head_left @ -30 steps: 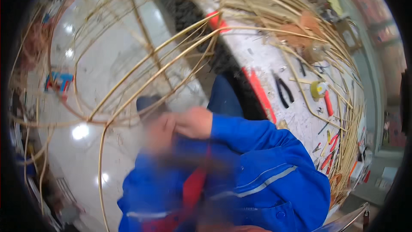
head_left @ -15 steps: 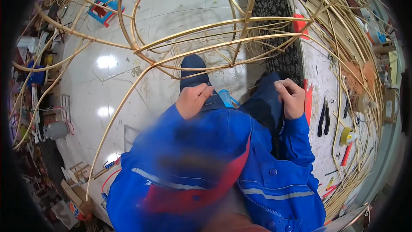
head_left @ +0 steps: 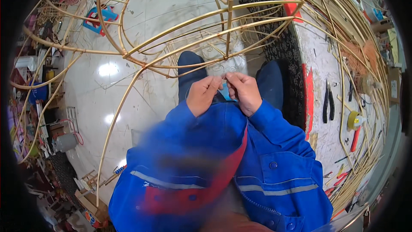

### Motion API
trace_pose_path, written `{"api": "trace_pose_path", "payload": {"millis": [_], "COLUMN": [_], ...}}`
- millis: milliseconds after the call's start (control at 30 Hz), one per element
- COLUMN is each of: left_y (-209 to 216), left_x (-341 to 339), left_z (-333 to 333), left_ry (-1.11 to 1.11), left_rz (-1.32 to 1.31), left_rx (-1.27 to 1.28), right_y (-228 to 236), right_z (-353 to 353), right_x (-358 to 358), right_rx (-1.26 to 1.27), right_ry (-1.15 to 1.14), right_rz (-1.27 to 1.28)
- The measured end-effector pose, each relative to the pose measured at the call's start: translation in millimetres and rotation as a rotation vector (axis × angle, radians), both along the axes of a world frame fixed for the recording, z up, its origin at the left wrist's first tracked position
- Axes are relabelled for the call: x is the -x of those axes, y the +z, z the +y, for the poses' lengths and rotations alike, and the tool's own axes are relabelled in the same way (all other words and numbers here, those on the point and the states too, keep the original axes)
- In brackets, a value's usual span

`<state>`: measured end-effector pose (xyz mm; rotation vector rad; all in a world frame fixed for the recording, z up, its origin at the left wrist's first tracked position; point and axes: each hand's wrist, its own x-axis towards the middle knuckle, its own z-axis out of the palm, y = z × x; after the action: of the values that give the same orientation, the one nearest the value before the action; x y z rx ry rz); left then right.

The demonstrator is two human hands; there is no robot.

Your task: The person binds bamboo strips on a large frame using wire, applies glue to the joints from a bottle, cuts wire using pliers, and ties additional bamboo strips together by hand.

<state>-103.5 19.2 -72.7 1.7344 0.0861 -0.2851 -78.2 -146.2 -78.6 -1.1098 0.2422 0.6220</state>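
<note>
In front of my lap, my left hand [head_left: 203, 94] and my right hand [head_left: 245, 91] meet, both closed in a pinch with the fingertips almost touching. A thin strand seems to be held between them; it is too fine to name, and the fingers hide most of it. Just beyond my hands stands a large open framework of bent bamboo strips [head_left: 229, 22], bound at its joints. One long strip curves down from it on the left. Neither hand touches the framework. Something light blue [head_left: 225, 91] shows below the fingers, between my legs.
On the white worktop at the right lie black-handled pliers [head_left: 328, 105], a yellow-and-clear round item [head_left: 354, 120], a red-handled tool [head_left: 355, 140] and a heap of bamboo strips [head_left: 349, 19]. A blue and red stool [head_left: 100, 20] and a grey cylinder [head_left: 64, 142] stand left.
My right hand has moved left, from beside the worktop to my left hand. The hands were well apart, with thin strands showing near them. The whole view has shifted slightly.
</note>
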Motion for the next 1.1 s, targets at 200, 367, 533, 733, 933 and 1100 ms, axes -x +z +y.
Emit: {"api": "trace_pose_path", "payload": {"millis": [200,367,533,733,933,1100], "left_y": [3,10,5,12,-8,-13], "left_x": [11,11,14,16,28,35], "left_z": [3,0,1,12,39,43], "left_ry": [-0.174,-0.176,-0.203,-0.597,-0.305,-0.303], "left_rz": [-0.021,-0.029,-0.066,-0.236,0.004,0.111], "left_rx": [-0.195,-0.178,-0.180,-0.504,-0.451,-0.360], "right_y": [-10,-11,-14,-17,2,11], "right_z": [-5,-3,-4,-17,-13,-11], "right_x": [1,0,-3,-14,-4,-1], "right_rx": [-0.197,-0.207,-0.207,-0.467,-0.338,-0.253], "right_ry": [-0.030,-0.027,0.018,-0.114,-0.078,-0.158], "right_rz": [0.284,0.319,0.279,0.431,0.124,0.063]}}
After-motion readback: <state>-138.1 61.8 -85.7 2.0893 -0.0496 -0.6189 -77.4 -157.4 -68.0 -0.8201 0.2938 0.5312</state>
